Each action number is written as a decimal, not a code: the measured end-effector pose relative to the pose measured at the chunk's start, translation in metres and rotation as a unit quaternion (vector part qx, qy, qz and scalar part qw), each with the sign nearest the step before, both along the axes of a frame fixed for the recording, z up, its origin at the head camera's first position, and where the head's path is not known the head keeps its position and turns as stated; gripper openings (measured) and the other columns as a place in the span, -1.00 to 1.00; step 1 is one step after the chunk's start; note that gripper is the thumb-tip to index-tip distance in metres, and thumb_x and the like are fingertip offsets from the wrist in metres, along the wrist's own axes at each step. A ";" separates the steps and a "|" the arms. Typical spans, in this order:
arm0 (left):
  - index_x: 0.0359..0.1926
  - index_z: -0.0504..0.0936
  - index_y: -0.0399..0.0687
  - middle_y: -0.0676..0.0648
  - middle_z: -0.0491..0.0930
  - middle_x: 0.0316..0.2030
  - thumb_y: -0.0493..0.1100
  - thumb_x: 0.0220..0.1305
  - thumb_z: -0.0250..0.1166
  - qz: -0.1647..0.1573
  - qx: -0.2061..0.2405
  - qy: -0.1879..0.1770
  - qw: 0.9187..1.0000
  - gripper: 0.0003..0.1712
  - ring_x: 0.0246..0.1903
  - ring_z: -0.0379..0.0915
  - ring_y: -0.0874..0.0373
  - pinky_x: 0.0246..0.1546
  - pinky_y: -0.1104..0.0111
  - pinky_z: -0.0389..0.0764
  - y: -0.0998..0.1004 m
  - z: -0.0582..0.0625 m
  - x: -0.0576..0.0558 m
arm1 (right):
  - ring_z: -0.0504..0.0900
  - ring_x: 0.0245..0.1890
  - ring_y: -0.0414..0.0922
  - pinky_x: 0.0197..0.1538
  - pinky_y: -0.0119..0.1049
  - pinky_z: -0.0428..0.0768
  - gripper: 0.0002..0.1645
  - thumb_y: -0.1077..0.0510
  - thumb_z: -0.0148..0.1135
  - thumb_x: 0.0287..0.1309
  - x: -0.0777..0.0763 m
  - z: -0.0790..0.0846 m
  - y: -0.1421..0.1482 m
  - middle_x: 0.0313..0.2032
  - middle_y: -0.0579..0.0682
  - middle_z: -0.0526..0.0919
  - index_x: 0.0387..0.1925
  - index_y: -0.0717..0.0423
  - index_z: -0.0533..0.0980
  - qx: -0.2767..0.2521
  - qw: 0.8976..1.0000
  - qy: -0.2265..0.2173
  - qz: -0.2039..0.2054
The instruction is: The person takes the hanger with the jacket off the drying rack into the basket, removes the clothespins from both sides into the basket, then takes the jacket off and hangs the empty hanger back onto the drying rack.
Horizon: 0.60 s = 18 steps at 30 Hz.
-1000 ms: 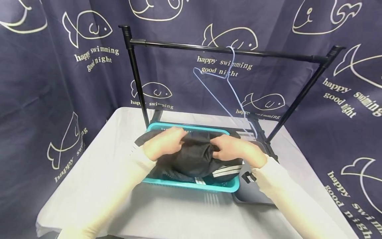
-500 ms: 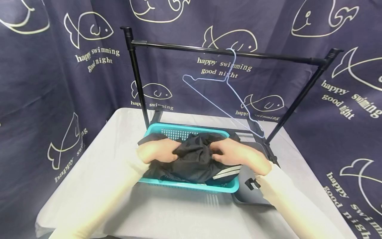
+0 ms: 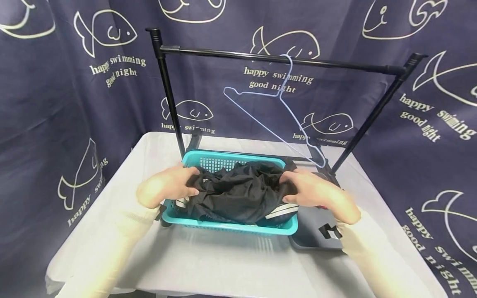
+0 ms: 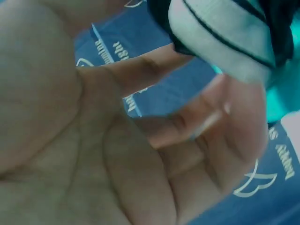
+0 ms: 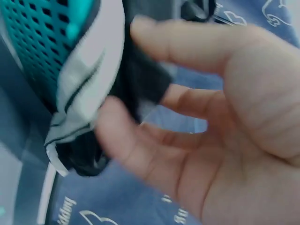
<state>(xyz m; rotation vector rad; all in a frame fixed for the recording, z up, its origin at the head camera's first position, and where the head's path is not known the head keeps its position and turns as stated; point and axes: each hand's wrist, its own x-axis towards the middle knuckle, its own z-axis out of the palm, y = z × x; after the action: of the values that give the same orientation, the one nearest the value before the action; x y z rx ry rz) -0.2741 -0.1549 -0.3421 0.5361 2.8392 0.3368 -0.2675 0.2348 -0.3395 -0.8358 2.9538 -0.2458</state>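
Observation:
A crumpled black garment (image 3: pixel 238 194) with white stripes lies in a turquoise basket (image 3: pixel 231 227); its folds hide what kind it is. My left hand (image 3: pixel 167 186) is at the garment's left end, its fingers loosely bent. In the left wrist view, the striped cloth (image 4: pixel 220 37) lies against the fingertips, and no pinch shows. At the basket's right end is my right hand (image 3: pixel 316 192), thumb and fingers spread about the cloth. The right wrist view shows dark and striped cloth (image 5: pixel 91 79) beside the thumb and fingertips, loosely between them.
Behind the basket stands a black rack with a top bar (image 3: pixel 238 55). A light blue hanger (image 3: pixel 280 94) hangs from it, tilted. A dark grey tray (image 3: pixel 313 238) sits right of the basket, under my right forearm. All stand on a white-covered table (image 3: pixel 208 265).
My hands have moved apart, the left one leftward to the basket's edge, the right one rightward. The garment lies more spread out. The hanger has swung and turned more face-on.

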 end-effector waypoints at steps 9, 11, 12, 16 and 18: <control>0.01 0.65 -0.09 -0.07 0.71 -0.19 -0.41 0.28 0.19 -0.039 0.063 0.024 0.997 -0.68 -0.26 0.56 0.08 -0.21 0.20 0.61 0.007 -0.013 -0.004 | 0.58 -0.36 -0.16 -0.17 -0.13 0.60 -0.89 0.25 0.37 0.13 -0.027 -0.010 -0.051 -0.36 -0.14 0.69 -0.27 0.05 0.66 -0.053 0.992 0.032 0.110; 0.01 0.64 -0.09 -0.06 0.70 -0.22 -0.38 0.29 0.18 -0.040 0.071 0.031 0.996 -0.69 -0.32 0.55 0.10 -0.30 0.23 0.59 0.011 -0.012 -0.001 | 0.53 -0.41 -0.18 -0.21 -0.17 0.57 -0.92 0.24 0.35 0.16 -0.027 -0.008 -0.063 -0.41 -0.17 0.64 -0.29 0.02 0.64 -0.039 0.992 0.008 0.123; 0.04 0.63 -0.09 -0.07 0.70 -0.21 -0.33 0.32 0.19 -0.039 0.062 0.028 0.997 -0.71 -0.31 0.56 0.10 -0.29 0.23 0.59 0.015 -0.011 0.000 | 0.50 -0.43 -0.19 -0.24 -0.19 0.56 -0.94 0.23 0.34 0.18 -0.027 -0.008 -0.067 -0.45 -0.18 0.61 -0.31 0.01 0.64 -0.025 0.992 -0.011 0.126; 0.11 0.56 -0.08 -0.12 0.67 -0.15 -0.18 0.43 0.18 -0.049 0.014 -0.010 0.999 -0.72 -0.25 0.57 0.03 -0.22 0.15 0.60 0.039 -0.006 -0.006 | 0.45 -0.53 -0.20 -0.33 -0.25 0.50 -0.89 0.17 0.28 0.27 -0.025 -0.007 -0.063 -0.57 -0.18 0.49 -0.41 0.00 0.58 0.046 0.990 -0.091 0.095; 0.14 0.53 -0.07 -0.14 0.66 -0.12 -0.13 0.47 0.16 -0.057 -0.006 -0.022 0.998 -0.71 -0.21 0.56 0.02 -0.18 0.13 0.59 0.052 -0.003 -0.010 | 0.44 -0.55 -0.19 -0.37 -0.27 0.46 -0.83 0.15 0.26 0.30 -0.024 -0.006 -0.053 -0.59 -0.16 0.46 -0.45 0.00 0.55 0.060 0.988 -0.122 0.070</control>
<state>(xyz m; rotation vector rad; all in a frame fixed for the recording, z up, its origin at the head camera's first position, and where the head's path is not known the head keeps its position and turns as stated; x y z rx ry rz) -0.2844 -0.1033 -0.3451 0.6768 2.7530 0.3073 -0.2910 0.1820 -0.3458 -0.9199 2.6425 -0.1490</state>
